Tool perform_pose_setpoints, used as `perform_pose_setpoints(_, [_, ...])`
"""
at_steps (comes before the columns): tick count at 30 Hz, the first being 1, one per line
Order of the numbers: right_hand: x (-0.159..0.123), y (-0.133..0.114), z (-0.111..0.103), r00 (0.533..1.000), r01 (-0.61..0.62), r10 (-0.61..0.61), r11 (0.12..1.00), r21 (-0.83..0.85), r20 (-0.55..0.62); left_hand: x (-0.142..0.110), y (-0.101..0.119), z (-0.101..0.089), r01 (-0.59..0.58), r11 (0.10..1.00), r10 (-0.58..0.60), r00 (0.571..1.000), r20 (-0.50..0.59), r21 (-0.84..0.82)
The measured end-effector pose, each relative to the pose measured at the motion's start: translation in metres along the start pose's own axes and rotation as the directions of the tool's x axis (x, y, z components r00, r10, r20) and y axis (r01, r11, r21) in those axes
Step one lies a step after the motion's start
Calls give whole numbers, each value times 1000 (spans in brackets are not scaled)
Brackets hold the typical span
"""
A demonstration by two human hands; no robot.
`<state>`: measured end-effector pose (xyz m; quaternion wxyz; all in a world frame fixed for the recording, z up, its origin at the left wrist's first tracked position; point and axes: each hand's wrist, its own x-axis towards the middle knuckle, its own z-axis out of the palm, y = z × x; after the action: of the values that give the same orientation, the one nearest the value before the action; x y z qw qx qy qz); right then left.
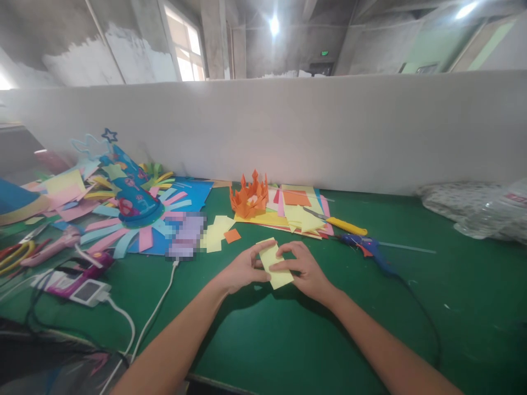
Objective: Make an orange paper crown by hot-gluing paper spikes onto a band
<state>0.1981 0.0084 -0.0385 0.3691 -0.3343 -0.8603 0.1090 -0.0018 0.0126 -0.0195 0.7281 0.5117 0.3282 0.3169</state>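
Note:
A small yellow piece of paper, longer than wide, is held above the green table between my two hands. My left hand grips its left side, with the forefinger along the top edge and the thumb lower down. From the right, my right hand has its fingers bent over the paper's face and edge. Just beyond my hands lie loose yellow paper pieces and a small orange square. An orange folded-paper crown stands behind them on coloured sheets.
A yellow-handled cutter and a blue glue gun with a cord lie to the right. At left are a blue cone hat with paper strips, scissors and a power strip. A white partition closes the back.

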Motion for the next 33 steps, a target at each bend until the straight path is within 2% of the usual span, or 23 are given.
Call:
perform_pose_setpoints(6, [-1,1,-1,1000,12,-12,1000,-6,17,-1,-5,-3,-43,998,41,998,36,56])
perform_pose_setpoints(11, [-1,-1,-1,999,24,-24,1000,8,45,-3,-1,-3,-15,994,8,998,70,105])
perform_pose_setpoints(15, [-1,0,0,998,34,-34,999,-1,58,-5,5,0,-5,997,-2,995,100,78])
perform_pose_setpoints(20, [-1,1,-1,996,49,-50,999,10,74,-4,1,1,4,994,-13,997,80,111])
perform_pose_setpoints(24, [-1,-1,0,995,49,-53,998,46,81,-6,-1,-2,8,985,-27,994,106,172])
perform_pose_setpoints(29, [-1,-3,1,993,32,-37,998,47,111,-8,7,-1,-20,998,10,986,164,61])
perform_pose_setpoints(33, [0,-3,3,990,43,-50,997,57,129,-2,6,2,-63,998,62,997,41,27])
